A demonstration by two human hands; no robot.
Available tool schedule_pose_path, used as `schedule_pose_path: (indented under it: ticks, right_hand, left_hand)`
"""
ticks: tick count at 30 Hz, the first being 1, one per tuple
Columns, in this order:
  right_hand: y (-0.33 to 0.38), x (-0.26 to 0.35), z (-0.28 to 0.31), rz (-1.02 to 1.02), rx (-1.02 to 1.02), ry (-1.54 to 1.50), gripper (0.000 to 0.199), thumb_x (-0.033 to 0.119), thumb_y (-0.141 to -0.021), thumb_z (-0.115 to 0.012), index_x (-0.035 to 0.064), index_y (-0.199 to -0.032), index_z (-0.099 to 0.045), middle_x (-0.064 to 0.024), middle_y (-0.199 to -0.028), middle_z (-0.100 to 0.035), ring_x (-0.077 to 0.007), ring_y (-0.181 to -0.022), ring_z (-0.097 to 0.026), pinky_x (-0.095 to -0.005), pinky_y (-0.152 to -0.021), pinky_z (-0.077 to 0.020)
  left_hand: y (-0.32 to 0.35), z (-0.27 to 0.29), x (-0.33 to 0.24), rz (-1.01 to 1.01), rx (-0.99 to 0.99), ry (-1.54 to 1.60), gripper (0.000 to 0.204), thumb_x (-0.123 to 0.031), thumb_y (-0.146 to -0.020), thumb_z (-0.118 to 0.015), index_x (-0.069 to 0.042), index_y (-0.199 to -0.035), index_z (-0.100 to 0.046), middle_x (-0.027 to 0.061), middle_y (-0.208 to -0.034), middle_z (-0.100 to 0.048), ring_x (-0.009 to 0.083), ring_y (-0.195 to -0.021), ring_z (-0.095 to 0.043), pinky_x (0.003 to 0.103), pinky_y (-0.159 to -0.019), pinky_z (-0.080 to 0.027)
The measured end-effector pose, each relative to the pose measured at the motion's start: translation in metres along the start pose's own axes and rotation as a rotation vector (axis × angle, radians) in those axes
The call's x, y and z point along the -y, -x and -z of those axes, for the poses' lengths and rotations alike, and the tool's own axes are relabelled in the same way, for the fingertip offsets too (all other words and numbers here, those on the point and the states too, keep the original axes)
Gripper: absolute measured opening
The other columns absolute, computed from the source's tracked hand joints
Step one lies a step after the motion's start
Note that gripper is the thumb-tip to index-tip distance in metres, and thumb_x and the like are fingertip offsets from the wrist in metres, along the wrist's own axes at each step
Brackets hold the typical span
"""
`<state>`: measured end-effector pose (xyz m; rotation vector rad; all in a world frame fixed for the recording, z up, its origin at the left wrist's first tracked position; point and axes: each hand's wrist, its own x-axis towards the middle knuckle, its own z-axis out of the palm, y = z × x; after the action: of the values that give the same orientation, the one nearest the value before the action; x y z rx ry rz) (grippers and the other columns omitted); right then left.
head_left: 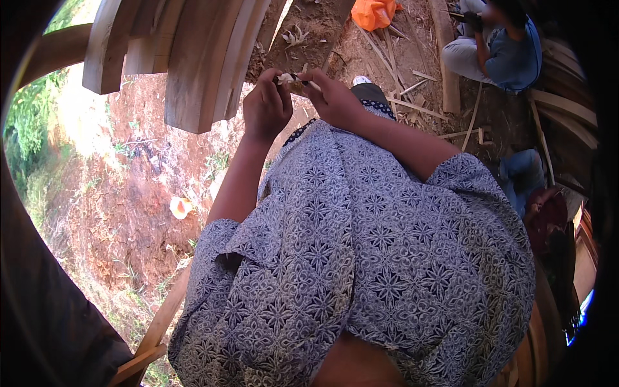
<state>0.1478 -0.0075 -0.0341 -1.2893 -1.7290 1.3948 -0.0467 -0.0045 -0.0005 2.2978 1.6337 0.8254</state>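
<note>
My left hand (268, 106) is closed, its thumb and fingers curled round the end of a small pale piece with dark bits (287, 78). From the other side my right hand (332, 100) pinches the same piece, fingers bent. The two hands are close together in front of my lap, with the piece bridging the short gap. Its exact kind is too small to tell, and much of it is hidden behind my fingers. Just beyond my hands, pale shavings (295, 36) lie on a brown surface.
Thick wooden planks (193, 64) hang or stand at the upper left, near my left hand. An orange bag (374, 13) and scattered wood strips (419, 109) lie on the earth ahead. A person in blue (509, 55) sits at the upper right; another person (548, 209) is lower right.
</note>
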Motion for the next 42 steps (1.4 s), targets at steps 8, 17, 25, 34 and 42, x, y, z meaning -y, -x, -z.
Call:
schedule_pose_path:
  ticks: [8,17,25,34,42]
  right_hand:
    - [-0.001,-0.071,-0.004,-0.396,0.119,-0.163,0.033,0.029,-0.103,-0.058,0.0154,-0.134,-0.053,-0.0244,-0.098,-0.072,-0.0431,-0.086,-0.071,-0.0524,-0.072,-0.0527]
    - [0.012,-0.032,0.01,-0.253,0.133,-0.031,0.036,0.031,-0.104,-0.06,0.0157,-0.135,-0.05,-0.0216,-0.092,-0.07,-0.0369,-0.077,-0.07,-0.0457,-0.07,-0.0505]
    - [0.034,-0.006,0.017,-0.188,0.143,0.012,0.03,0.022,-0.104,-0.058,0.0125,-0.131,-0.051,-0.0239,-0.09,-0.071,-0.0432,-0.087,-0.07,-0.0503,-0.076,-0.0518]
    - [0.032,-0.024,0.017,-0.177,0.104,0.104,0.032,0.023,-0.104,-0.057,0.0141,-0.134,-0.05,-0.0243,-0.09,-0.071,-0.0424,-0.086,-0.071,-0.0504,-0.074,-0.0527]
    - [0.026,-0.071,0.005,-0.255,0.109,0.2,0.034,0.028,-0.105,-0.056,0.0144,-0.135,-0.052,-0.023,-0.094,-0.072,-0.0437,-0.089,-0.071,-0.0539,-0.077,-0.0534]
  left_hand:
    - [0.001,-0.001,-0.003,0.016,-0.044,0.011,0.026,-0.011,-0.096,-0.063,-0.003,-0.118,-0.05,0.016,-0.081,-0.066,0.037,-0.063,-0.067,0.045,-0.053,-0.052]
    - [0.01,-0.002,-0.004,0.01,-0.017,-0.001,0.024,-0.01,-0.094,-0.064,-0.003,-0.114,-0.053,0.0136,-0.075,-0.064,0.034,-0.059,-0.065,0.043,-0.051,-0.051]
    - [0.015,-0.004,-0.009,-0.031,-0.013,0.012,0.024,-0.008,-0.092,-0.065,-0.002,-0.11,-0.052,0.016,-0.083,-0.064,0.0366,-0.06,-0.063,0.045,-0.052,-0.05]
    - [0.015,-0.001,-0.016,-0.112,0.017,0.015,0.023,-0.004,-0.093,-0.062,0.001,-0.109,-0.047,0.0187,-0.085,-0.064,0.0368,-0.06,-0.064,0.045,-0.054,-0.051]
    - [0.013,0.002,-0.02,-0.068,0.053,0.044,0.026,-0.004,-0.092,-0.064,-0.001,-0.114,-0.05,0.0171,-0.074,-0.064,0.0373,-0.06,-0.064,0.046,-0.052,-0.051]
